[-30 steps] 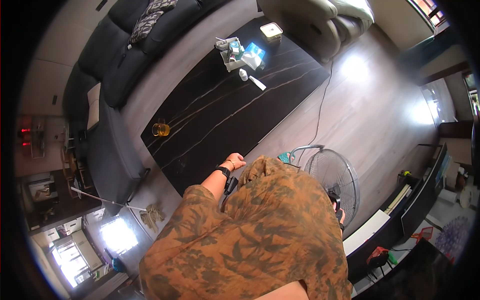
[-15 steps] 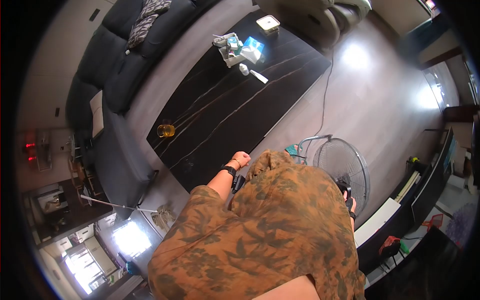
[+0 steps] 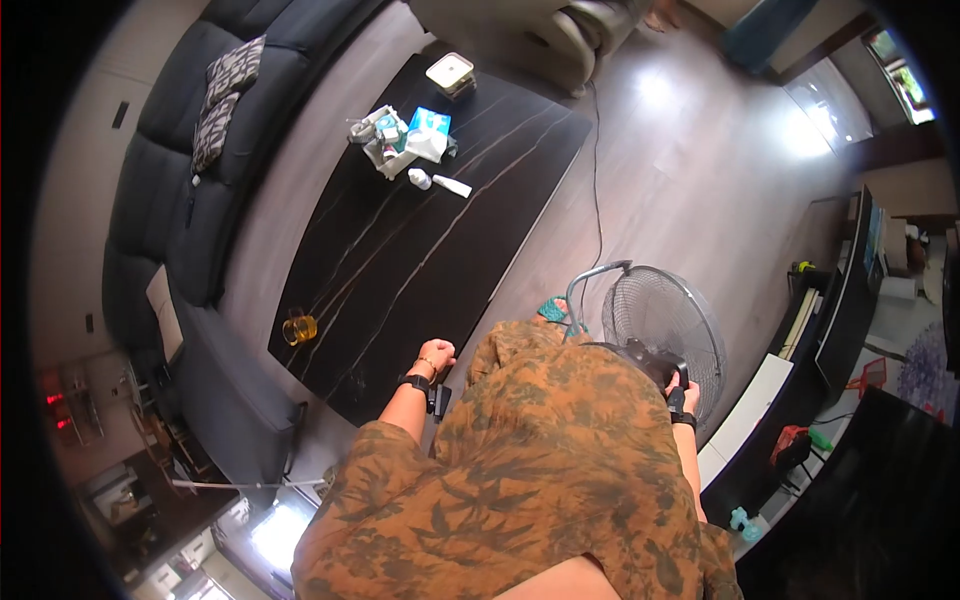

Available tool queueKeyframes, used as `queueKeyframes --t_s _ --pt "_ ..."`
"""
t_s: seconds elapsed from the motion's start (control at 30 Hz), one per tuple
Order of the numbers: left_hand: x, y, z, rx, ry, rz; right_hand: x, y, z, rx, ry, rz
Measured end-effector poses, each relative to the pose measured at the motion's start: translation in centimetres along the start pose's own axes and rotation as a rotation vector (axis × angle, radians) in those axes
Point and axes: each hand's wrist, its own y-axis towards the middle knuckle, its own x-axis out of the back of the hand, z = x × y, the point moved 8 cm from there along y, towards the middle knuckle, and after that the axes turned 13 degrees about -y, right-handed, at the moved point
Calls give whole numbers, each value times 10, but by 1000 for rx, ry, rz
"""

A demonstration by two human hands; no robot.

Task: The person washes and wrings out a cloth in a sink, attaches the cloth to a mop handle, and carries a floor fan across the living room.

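Note:
My right hand [image 3: 683,392] is at the black housing on the back of a metal floor fan [image 3: 665,335], its fingers closed around the edge there. The fan has a round wire cage and a bent tubular stand, and my shirt hides part of it. Out over the near edge of the dark table, my left hand [image 3: 436,355] is curled into a loose fist, with nothing visible in it. Each wrist carries a black strapped device.
On the black veined table [image 3: 420,265] are a yellow glass mug [image 3: 299,328], a tissue pack [image 3: 429,133], a filled basket [image 3: 384,150], a white bottle and a tube. A cord [image 3: 598,190] crosses the floor. A dark sofa [image 3: 170,140] lines the left; a low cabinet [image 3: 750,415] stands right.
My view has shifted, so the table sits lower and further left. More of the fan's black housing and of my right hand now shows. My left hand stays curled.

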Motion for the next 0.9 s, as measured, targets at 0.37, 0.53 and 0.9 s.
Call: queueKeyframes --t_s 0.37,0.53,0.9 --pt "15 28 -52 43 24 -37 4 25 -9 30 -123 -168" --pt "9 37 -59 33 16 -27 20 12 44 10 -252 -104" --pt "-20 35 -25 16 -61 13 -40 134 -36 166 -54 -104"
